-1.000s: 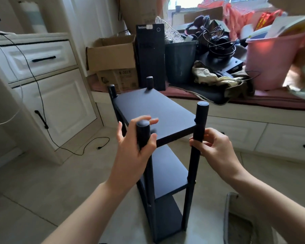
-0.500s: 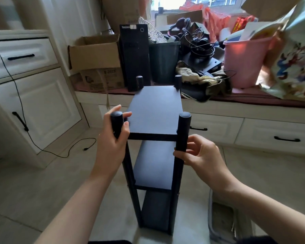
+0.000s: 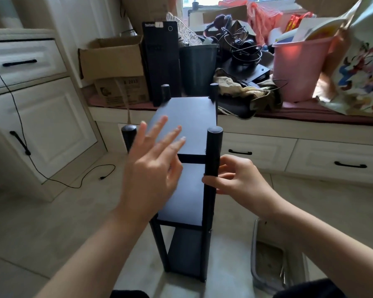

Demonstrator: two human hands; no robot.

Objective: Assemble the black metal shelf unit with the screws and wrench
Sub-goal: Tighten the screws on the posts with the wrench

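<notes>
Head view: the black metal shelf unit (image 3: 187,125) stands upright on the tiled floor, directly in front of the window bench (image 3: 310,136) and close to the person. It has three flat boards between four round posts. Judged from its look, it is stiff and hard, tall and narrow, so probably light enough to shift with one hand but prone to tipping sideways; the smooth painted posts could slip in a loose grasp. The posts near the top board seem the best place to take hold, since the board edges are thin and give less to grasp.

The right hand (image 3: 239,179) is curled round the near right post (image 3: 213,151) just below the top board, thumb on the near side and fingers wrapped behind. The left hand (image 3: 151,166) is spread, fingers straight and apart, above the near left part of the shelf unit, holding nothing; whether it touches the top board cannot be told. The near left post (image 3: 128,134) stands free just beside it. No screws or wrench are visible.
</notes>
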